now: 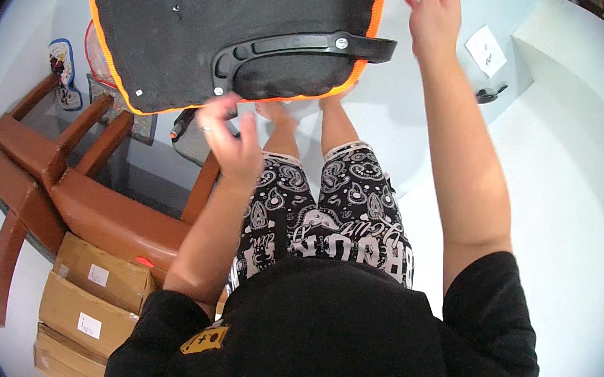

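Observation:
A black padded chair seat (162, 36) with orange edging fills the upper middle, its underside toward me. A curved black plastic armrest (281, 54) lies across it, with a silver bolt head at each end, and juts past the right edge. Just below the armrest's lower end is my left hand (231, 142), with thumb and fingers apart and nothing visible between them. My right hand (433, 12) is raised to the right of the seat, away from it. Its fingers look loosely spread, partly cut off by the top edge, and no held object shows.
Brown wooden chair frames (111, 210) crowd the left, above stacked cardboard boxes (84, 305). On the pale floor at upper right lie a white paper (487, 51) with small dark parts and a black object (490, 95). My bare legs stand below the seat.

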Tool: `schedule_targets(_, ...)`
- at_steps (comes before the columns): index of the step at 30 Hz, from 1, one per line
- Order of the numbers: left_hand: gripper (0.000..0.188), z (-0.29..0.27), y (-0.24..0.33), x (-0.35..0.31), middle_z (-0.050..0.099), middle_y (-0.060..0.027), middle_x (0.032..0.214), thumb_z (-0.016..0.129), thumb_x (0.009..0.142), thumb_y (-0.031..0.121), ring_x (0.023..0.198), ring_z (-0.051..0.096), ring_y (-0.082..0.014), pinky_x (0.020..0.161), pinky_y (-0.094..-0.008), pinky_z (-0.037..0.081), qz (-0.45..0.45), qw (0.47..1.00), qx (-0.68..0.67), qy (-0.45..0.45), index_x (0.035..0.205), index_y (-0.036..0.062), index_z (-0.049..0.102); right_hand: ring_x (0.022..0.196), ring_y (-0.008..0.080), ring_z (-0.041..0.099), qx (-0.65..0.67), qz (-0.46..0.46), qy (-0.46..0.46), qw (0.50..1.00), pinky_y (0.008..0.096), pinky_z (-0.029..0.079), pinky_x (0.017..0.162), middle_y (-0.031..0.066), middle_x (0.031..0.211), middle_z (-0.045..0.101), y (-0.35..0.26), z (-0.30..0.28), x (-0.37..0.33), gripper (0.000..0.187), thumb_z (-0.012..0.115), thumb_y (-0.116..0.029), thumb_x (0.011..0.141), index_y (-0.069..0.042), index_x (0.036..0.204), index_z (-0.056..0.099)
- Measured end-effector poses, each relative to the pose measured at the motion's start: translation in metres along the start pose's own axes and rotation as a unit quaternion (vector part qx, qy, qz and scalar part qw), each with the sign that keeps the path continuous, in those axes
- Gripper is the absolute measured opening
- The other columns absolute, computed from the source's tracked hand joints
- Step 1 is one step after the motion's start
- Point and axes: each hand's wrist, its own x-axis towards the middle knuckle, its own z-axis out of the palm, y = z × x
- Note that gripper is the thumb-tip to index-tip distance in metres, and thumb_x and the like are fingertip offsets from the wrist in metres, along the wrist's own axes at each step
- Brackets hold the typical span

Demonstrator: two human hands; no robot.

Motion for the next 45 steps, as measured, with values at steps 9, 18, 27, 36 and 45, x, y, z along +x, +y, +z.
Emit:
schedule_targets(9, 0.079, 0.063, 0.041, -0.007, 0.041, -0.0083, 0.138, 0.051, 0.083, 0.064, 0.127, 0.04, -0.0258, 0.106, -0.0395, 0.033, -0.354, 0.559, -0.749, -0.04, 0.138, 0.0094, 0.034, 0.09, 0.0148, 0.056, -0.16, -0.006, -0.124, 0.979, 0.0268, 0.046, 0.076, 0.006, 0.096, 0.059, -0.007, -0.01, -0.139, 0.012, 0.066, -0.01, 0.086, -0.002, 0.091, 0.06)
schedule_targets(18, 0.066, 0.064, -0.043, -0.033, 0.04, -0.006, 0.143, 0.048, 0.092, 0.052, 0.13, 0.039, -0.0255, 0.109, -0.0449, 0.03, -0.393, 0.54, -0.719, 0.192, 0.141, 0.0105, 0.034, 0.1, 0.0298, 0.052, -0.369, -0.211, -0.253, 0.869, 0.0388, 0.043, 0.084, 0.0111, 0.103, 0.058, 0.008, 0.029, -0.181, 0.015, 0.073, -0.013, 0.075, -0.008, 0.085, 0.063)
schedule_targets(27, 0.076, -0.003, -0.107, -0.045, 0.045, -0.0134, 0.133, 0.074, 0.08, 0.024, 0.122, 0.046, -0.0263, 0.103, -0.0429, 0.039, -0.39, 0.667, -0.481, 0.415, 0.138, 0.0051, 0.029, 0.096, 0.0324, 0.059, -0.346, -0.218, -0.417, 0.812, 0.0406, 0.047, 0.082, 0.015, 0.107, 0.06, 0.044, 0.088, -0.23, 0.014, 0.069, -0.011, 0.079, -0.004, 0.087, 0.059)
schedule_targets(36, 0.123, 0.006, -0.116, -0.052, 0.036, -0.0176, 0.137, 0.089, 0.059, 0.021, 0.125, 0.041, -0.0287, 0.104, -0.0394, 0.035, -0.476, 0.702, -0.335, 0.411, 0.142, 0.002, 0.0, 0.094, 0.0283, 0.061, -0.265, -0.102, -0.469, 0.836, 0.036, 0.047, 0.084, 0.0139, 0.101, 0.062, 0.08, 0.087, -0.219, 0.017, 0.066, -0.013, 0.083, -0.002, 0.092, 0.057)
schedule_targets(45, 0.123, 0.004, -0.108, -0.062, 0.043, -0.0184, 0.127, 0.091, 0.053, 0.013, 0.118, 0.048, -0.0289, 0.095, -0.0391, 0.046, -0.457, 0.642, -0.458, 0.412, 0.137, 0.0031, 0.002, 0.074, 0.013, 0.06, -0.329, -0.017, -0.459, 0.825, 0.0263, 0.05, 0.07, 0.0068, 0.083, 0.066, 0.039, 0.095, -0.216, 0.012, 0.066, -0.01, 0.085, -0.001, 0.092, 0.064)
